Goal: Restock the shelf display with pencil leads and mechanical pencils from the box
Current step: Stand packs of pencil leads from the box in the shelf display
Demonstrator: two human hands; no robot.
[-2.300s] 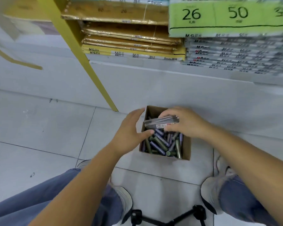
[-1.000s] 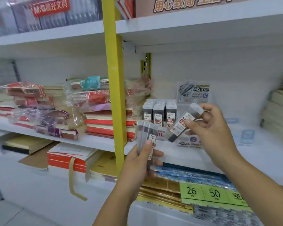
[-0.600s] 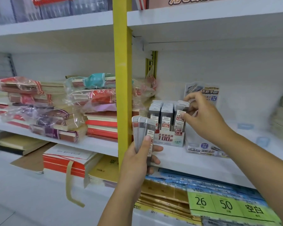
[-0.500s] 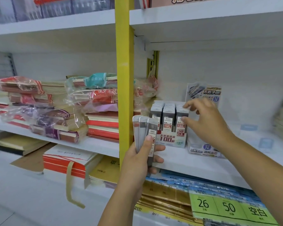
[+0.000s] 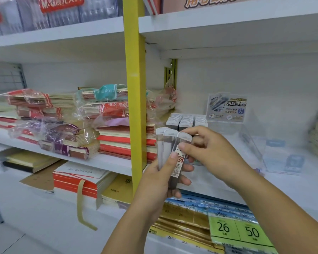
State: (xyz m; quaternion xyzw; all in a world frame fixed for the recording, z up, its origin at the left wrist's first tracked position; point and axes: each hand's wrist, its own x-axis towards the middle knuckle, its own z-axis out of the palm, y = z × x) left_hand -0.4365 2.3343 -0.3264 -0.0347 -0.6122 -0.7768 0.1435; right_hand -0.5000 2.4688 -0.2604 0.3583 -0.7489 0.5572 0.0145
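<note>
**Left hand (image 5: 160, 180), right hand (image 5: 211, 153): pencil lead cases (image 5: 168, 145) before shelf (image 5: 301, 186)**

Head view. Three upright cases are gripped, fanned, by the left hand. The rightmost case (image 5: 184, 139) is pinched near its cap by the right hand. A stocked lead display (image 5: 186, 119) is seen behind, on the shelf.

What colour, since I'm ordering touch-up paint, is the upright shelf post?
Yellow; the post shows best in the head view.

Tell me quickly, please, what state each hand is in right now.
Left hand: holds three pencil lead cases, fanned.
Right hand: pinches the rightmost case of them.
</note>
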